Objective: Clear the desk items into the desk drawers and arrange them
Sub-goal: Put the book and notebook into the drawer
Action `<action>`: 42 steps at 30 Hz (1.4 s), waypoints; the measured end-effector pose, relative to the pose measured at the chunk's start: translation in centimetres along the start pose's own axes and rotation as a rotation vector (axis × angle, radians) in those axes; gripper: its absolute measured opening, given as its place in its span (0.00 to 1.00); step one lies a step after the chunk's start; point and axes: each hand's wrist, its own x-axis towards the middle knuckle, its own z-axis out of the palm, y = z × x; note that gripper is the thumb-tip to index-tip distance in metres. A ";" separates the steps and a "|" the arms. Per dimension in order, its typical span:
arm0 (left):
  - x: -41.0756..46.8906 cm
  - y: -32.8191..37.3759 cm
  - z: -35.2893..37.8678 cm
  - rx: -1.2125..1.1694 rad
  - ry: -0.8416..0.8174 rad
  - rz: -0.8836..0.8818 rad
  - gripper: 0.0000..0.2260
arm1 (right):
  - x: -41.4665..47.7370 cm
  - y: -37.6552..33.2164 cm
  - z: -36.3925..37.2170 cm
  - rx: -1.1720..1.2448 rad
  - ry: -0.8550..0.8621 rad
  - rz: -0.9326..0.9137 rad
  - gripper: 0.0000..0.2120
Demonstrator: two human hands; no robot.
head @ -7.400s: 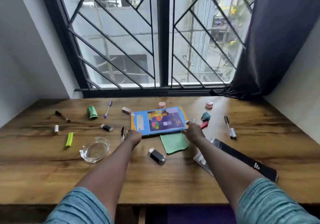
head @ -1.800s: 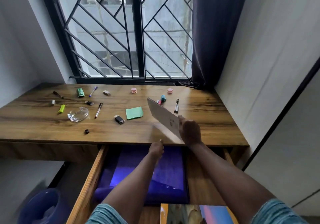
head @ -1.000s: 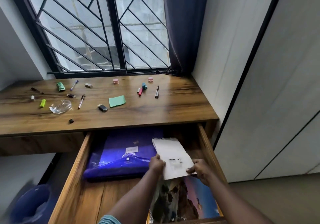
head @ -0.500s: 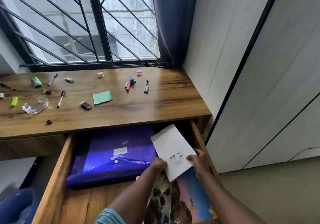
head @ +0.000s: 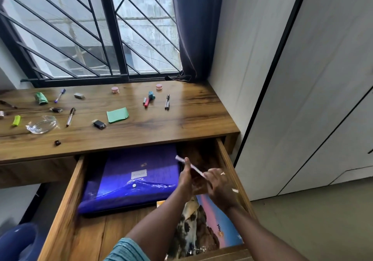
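Both hands hold a white spiral notepad (head: 189, 166) edge-on over the right part of the open wooden drawer (head: 66, 198). My left hand (head: 184, 178) grips its left side, and my right hand (head: 220, 186) grips its near end. In the drawer lie a blue-purple folder (head: 133, 178) and a picture book (head: 210, 226) at the front right. On the desk (head: 191, 119) remain a green sticky pad (head: 117, 115), pens (head: 167, 101), a glass ashtray (head: 42, 124) and several small items.
A dark curtain (head: 195, 28) hangs at the desk's back right by the barred window (head: 90, 28). White cabinet panels (head: 302, 79) stand right of the drawer. A blue bin (head: 18, 242) sits on the floor at lower left.
The notepad went from the desk down into the drawer. In the last half second it turned from lying flat, face up, to standing on edge between my hands.
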 end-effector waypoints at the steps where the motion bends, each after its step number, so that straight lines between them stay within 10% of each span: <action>1: -0.1 -0.2 0.2 -0.012 0.011 -0.005 0.31 | -0.7 0.1 0.2 -0.070 -0.032 -0.112 0.11; 4: -0.5 -1.4 -0.1 -0.030 0.087 -0.032 0.11 | -2.4 -0.1 0.5 -0.123 -0.193 -0.301 0.12; 11: -1.6 -1.8 -2.0 0.144 0.101 -0.026 0.12 | -5.4 1.1 0.5 -0.233 -0.612 -0.235 0.30; 19: 2.9 -1.2 -2.2 0.234 0.100 0.118 0.08 | -5.1 3.5 1.7 -0.287 -0.609 -0.118 0.23; 42: 6.8 -2.3 -2.2 1.648 0.040 0.351 0.18 | 0.1 7.0 8.2 -0.151 -0.906 0.362 0.24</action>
